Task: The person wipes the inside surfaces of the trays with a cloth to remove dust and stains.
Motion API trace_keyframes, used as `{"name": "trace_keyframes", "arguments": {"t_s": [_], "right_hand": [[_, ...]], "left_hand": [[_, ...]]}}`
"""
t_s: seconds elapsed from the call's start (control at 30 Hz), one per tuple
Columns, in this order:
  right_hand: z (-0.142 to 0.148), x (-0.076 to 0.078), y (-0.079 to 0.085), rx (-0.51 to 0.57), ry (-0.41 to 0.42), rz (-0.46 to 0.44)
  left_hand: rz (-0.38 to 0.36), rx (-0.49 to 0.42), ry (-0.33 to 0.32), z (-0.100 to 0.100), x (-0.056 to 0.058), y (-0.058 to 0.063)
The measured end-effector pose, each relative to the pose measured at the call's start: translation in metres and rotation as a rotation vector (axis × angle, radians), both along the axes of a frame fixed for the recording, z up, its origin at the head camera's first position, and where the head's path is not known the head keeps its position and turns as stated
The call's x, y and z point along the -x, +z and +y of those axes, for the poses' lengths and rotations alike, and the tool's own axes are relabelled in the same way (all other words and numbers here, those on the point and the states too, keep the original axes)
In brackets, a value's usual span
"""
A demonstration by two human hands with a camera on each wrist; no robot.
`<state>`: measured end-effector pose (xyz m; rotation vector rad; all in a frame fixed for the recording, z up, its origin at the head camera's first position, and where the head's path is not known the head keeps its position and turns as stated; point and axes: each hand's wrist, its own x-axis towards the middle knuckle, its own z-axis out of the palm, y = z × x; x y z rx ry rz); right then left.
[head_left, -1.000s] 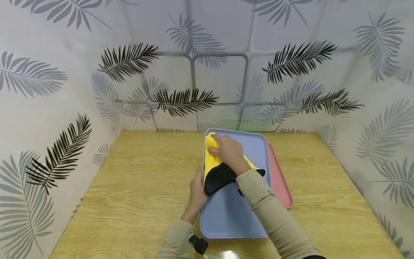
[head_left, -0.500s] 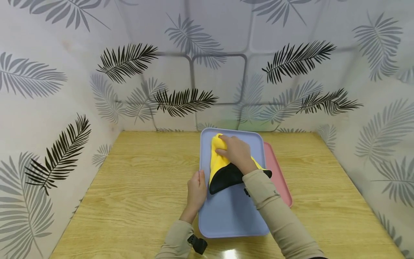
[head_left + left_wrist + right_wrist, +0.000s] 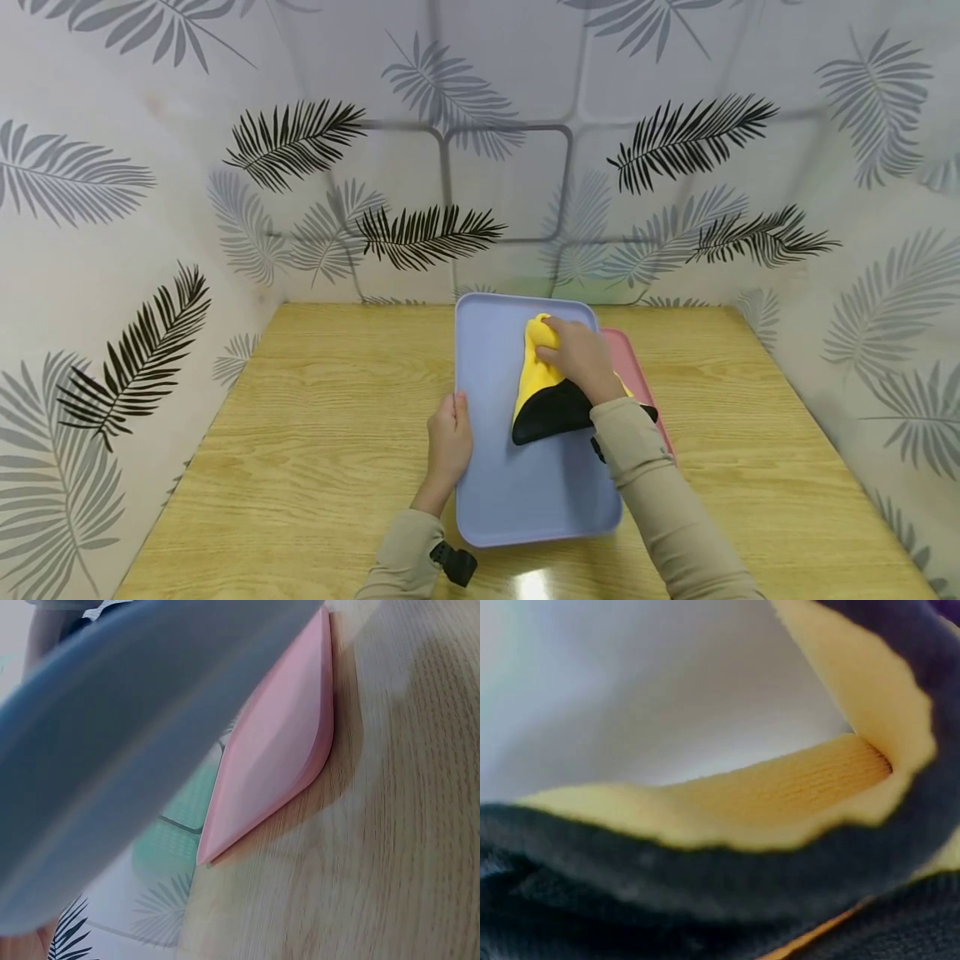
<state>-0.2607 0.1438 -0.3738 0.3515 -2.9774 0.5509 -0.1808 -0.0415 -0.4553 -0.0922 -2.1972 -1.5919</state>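
Head view: locate yellow cloth on the face of blue tray, toward the far right part, with black border facing the near edge and one black tip beyond the right long edge. Note right hand over the same part of blue tray, pinching a bunched fold of cloth between thumb and fingers. Note left hand gripping the left long edge of blue tray; treat fingers underneath as hidden. From the left wrist view, judge blue tray as tilted and raised above table; cannot tell contact or clearance at the right edge. Beware of slipping at the left rim, with pivoting or dropping of blue tray as a likely result of one-sided support under sideways pressure. Beware of snagging the loose tip on the right rim and so pulling cloth out of the pinch. Allow for possible shifting of pink tray, partly covered by the right side of blue tray, if struck from above. Watch for obstruction by right sleeve, crossing the right edge of blue tray, and by black wrist device, just outside the near left corner. Beyond the far edge, note patterned backdrop, limiting reach.
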Motion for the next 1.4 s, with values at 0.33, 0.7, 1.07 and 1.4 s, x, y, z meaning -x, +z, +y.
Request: {"name": "trace_keyframes", "arguments": {"t_s": [0.33, 0.7, 1.07, 1.4], "right_hand": [[0.027, 0.005, -0.010, -0.030, -0.032, 0.029], [0.039, 0.006, -0.013, -0.041, -0.108, -0.058], [0.029, 0.003, -0.011, -0.038, -0.052, 0.007], [0.000, 0.000, -0.009, -0.013, 0.005, 0.019]], "left_hand": [[0.005, -0.016, 0.021, -0.006, -0.001, 0.002], [0.012, -0.033, 0.018, -0.012, 0.000, 0.002], [-0.005, -0.047, 0.029, -0.012, 0.003, 0.003], [-0.019, -0.051, 0.015, -0.008, 0.003, 0.003]]}}
